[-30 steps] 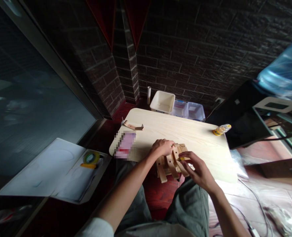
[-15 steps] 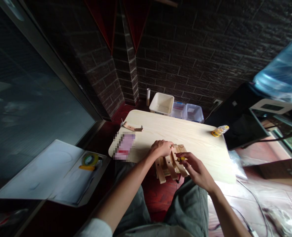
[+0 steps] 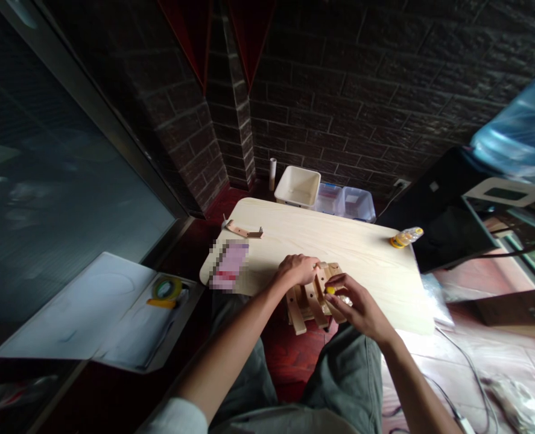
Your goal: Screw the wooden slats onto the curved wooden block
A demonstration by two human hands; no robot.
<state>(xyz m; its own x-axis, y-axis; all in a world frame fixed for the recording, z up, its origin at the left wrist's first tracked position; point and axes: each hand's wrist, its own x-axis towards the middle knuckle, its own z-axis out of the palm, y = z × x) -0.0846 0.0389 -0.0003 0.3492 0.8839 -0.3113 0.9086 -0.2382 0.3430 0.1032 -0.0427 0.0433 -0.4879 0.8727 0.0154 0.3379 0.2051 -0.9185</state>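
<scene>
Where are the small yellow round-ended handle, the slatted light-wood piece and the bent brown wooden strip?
Small yellow round-ended handle [image 3: 330,290], head view: on its rounded end.
Slatted light-wood piece [image 3: 315,308], head view: on its middle slat.
Bent brown wooden strip [image 3: 244,232], head view: near the middle of its length.

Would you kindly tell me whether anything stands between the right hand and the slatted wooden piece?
Nothing visible blocks the right hand: it holds a small yellow item over the slatted wooden piece, the left hand farther left.
</scene>
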